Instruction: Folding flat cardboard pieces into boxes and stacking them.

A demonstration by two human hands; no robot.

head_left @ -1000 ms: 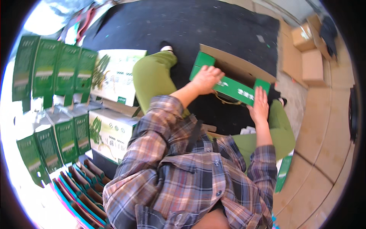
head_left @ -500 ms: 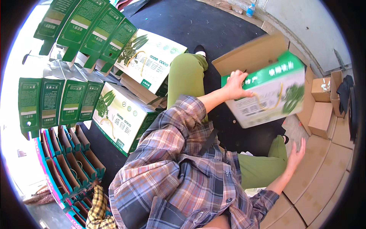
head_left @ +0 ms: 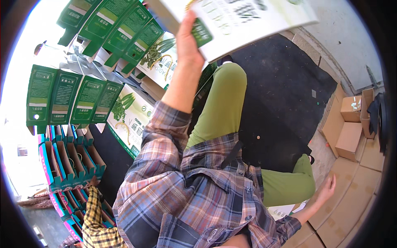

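My left hand (head_left: 188, 47) is raised at the top, its fingers closed on the edge of a white and green printed carton (head_left: 244, 25) that has a twisted yellow cord handle. The carton is tilted and partly cut off by the upper edge of the view. Low on the right, my right hand (head_left: 326, 188) is held with its fingers stretched out and nothing in it, above the brown cardboard. Left of my raised arm stand similar white and green cartons (head_left: 131, 124), partly hidden by the sleeve.
Stacked green carton sleeves (head_left: 64, 97) stand at the left. Below them are teal and pink boxes (head_left: 68, 165) with open tops, and another person's yellow checked sleeve (head_left: 95, 215). A black mat (head_left: 285, 82) covers the floor. Brown cardboard boxes (head_left: 347, 140) line the right side beside a wall.
My left hand has carried the carton from the right of my knee up and to the left. My right hand has dropped slightly, its fingers closer together.
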